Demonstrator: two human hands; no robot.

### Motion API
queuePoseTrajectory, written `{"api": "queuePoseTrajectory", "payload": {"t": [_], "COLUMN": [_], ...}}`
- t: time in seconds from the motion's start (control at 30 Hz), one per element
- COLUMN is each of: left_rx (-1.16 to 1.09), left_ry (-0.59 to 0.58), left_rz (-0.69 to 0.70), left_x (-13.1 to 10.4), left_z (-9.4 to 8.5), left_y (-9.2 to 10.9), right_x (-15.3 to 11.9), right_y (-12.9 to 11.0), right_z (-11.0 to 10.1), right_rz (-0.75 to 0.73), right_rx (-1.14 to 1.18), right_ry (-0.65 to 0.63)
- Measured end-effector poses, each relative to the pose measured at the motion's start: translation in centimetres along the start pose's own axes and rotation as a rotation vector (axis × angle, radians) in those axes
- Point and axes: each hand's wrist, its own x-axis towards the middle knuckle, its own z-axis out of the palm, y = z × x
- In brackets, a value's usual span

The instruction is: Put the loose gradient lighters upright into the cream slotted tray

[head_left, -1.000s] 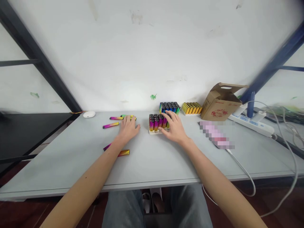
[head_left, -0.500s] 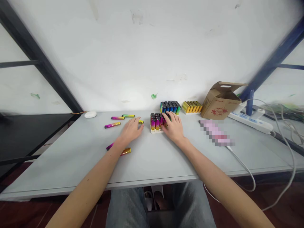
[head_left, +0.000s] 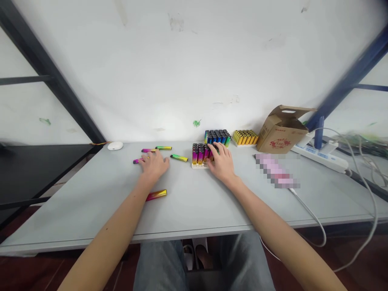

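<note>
My left hand is low over a magenta-and-gold lighter, fingers apart and partly covering it; whether they touch it is hidden. My right hand rests around the right side of a white tray of upright magenta-and-gold lighters, thumb at the front and fingers over the tops. Loose on the table lie a green-yellow lighter between my hands, another green one and a magenta one further back. Beneath my left wrist, another lighter is partly hidden.
Behind the tray stand a block of blue-green lighters and a tray of yellow ones. An open cardboard box, a power strip and a blurred pink object with a white cable are at right. A white case sits back left.
My left hand has moved left, off the green-yellow lighter, which now shows fully, and over a magenta-and-gold one. My right hand stays at the tray.
</note>
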Motion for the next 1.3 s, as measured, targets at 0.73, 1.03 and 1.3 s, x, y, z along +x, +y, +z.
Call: {"api": "queuePoseTrajectory", "payload": {"t": [0.73, 1.03, 1.3], "left_rx": [-1.005, -1.638, -1.734], "left_ry": [-0.173, -0.567, -0.637], "left_rz": [0.125, 0.158, 0.080], "left_x": [0.3, -2.2, -3.6], "left_z": [-3.9, -3.4, -3.0], "left_y": [-0.6, 2.6, 4.1], "right_x": [0.0, -0.5, -1.0], "right_y": [-0.1, -2.3, -2.1], "right_z": [-1.5, -1.9, -1.7], "right_rz": [-0.004, -0.305, -0.161], "right_rx": [0.185, 0.358, 0.715], "right_ry": [0.196, 0.000, -0.031]}}
